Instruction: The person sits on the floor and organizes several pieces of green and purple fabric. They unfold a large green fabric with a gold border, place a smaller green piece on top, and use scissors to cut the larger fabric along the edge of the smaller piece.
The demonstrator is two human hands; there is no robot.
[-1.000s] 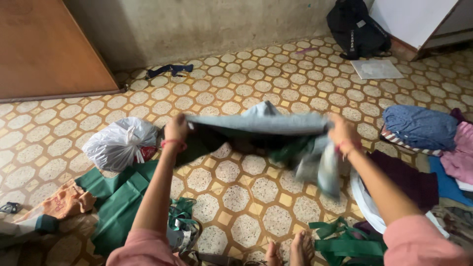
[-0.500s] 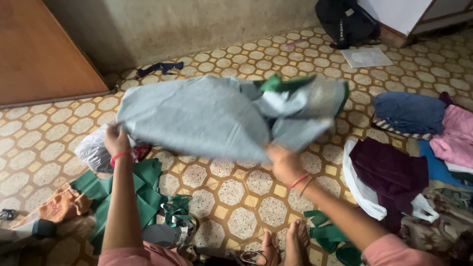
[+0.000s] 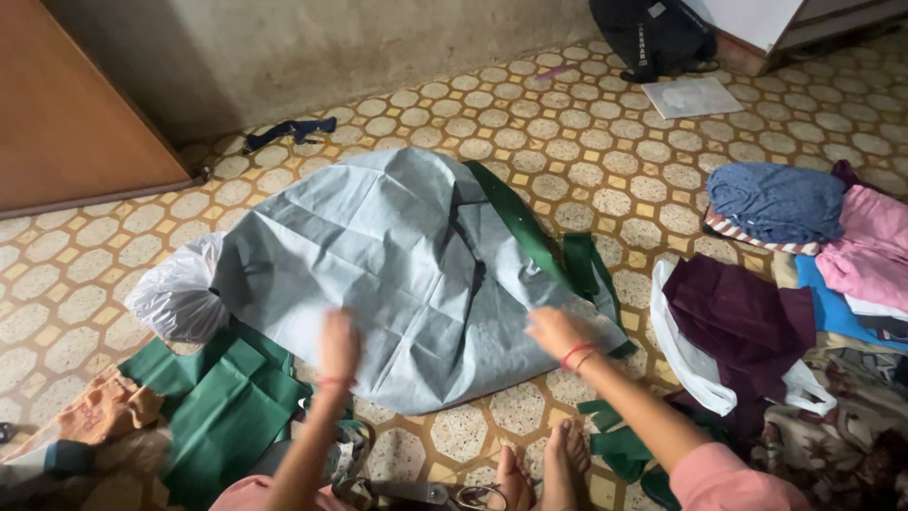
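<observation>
A white plastic bag, knotted and bulging, is lying on the floor just left of the left hand. A second white plastic bag, flat, is lying right of the right hand, holding dark maroon cloth.

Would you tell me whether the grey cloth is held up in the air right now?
No, the grey cloth lies spread on the tiled floor, with the left hand and right hand resting on its near edge.

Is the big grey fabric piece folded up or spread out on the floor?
Spread out: the grey fabric lies mostly flat on the tiled floor, creased, both hands resting on its near edge.
</observation>
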